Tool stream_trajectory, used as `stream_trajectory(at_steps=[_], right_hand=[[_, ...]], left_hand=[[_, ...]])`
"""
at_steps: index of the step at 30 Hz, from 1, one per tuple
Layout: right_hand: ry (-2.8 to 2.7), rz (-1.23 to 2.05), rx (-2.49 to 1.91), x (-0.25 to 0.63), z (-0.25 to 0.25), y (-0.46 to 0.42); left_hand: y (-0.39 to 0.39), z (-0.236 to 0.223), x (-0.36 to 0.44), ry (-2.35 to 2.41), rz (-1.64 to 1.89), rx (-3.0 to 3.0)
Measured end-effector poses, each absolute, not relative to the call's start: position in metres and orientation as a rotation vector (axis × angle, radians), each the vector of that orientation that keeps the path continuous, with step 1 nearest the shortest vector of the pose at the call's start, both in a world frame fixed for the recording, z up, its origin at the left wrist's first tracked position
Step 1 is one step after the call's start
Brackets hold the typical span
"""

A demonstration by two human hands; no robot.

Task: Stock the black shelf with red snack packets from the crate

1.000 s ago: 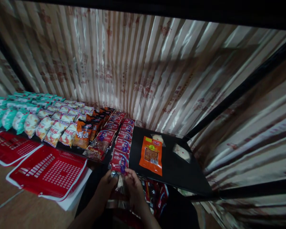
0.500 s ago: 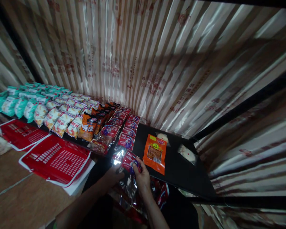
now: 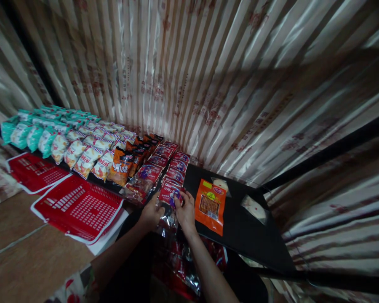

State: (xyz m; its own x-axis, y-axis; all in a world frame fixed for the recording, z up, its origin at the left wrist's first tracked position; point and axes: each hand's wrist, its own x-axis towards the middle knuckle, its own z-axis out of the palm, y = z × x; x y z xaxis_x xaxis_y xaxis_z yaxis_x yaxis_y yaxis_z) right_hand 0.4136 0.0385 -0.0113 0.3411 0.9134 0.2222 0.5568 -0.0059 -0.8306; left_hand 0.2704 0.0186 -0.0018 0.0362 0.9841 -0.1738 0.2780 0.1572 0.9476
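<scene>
My left hand [image 3: 151,215] and my right hand [image 3: 185,211] both grip a small red snack packet [image 3: 169,195] at the front end of a row of like red packets [image 3: 176,168] on a black shelf [image 3: 240,227]. A shiny silver wrapper [image 3: 168,222] hangs between my hands below the packet. An orange snack pack [image 3: 210,205] lies just right of my right hand.
Rows of orange, white-striped and teal snack bags [image 3: 66,143] fill the shelf to the left. Two red plastic baskets [image 3: 78,207] lie on the floor at left. Two small clear-wrapped buns [image 3: 253,208] sit on the shelf's right part. A striped curtain [image 3: 189,75] hangs behind.
My hands have moved up and forward from the shelf's front edge, bringing the red packet onto the front end of the row. The camera has tilted up slightly.
</scene>
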Motion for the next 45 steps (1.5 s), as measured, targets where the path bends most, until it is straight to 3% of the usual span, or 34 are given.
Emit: stream_trajectory(at_steps=[12, 32, 39, 45], right_hand=[[-1.438, 0.390, -1.714, 0.407, -0.019, 0.062], [-1.598, 0.218, -1.743, 0.402, -0.036, 0.070], [-1.608, 0.207, -1.734, 0.402, -0.041, 0.071], [-1.598, 0.194, -1.717, 0.403, -0.041, 0.073]], left_hand=[[0.035, 0.005, 0.278, 1.724, 0.689, 1.706], [0.035, -0.025, 0.287, 1.853, 0.855, 2.206], [0.039, -0.035, 0.291, 1.692, 1.088, 2.439], [0.042, -0.042, 0.296, 1.629, 1.074, 2.488]])
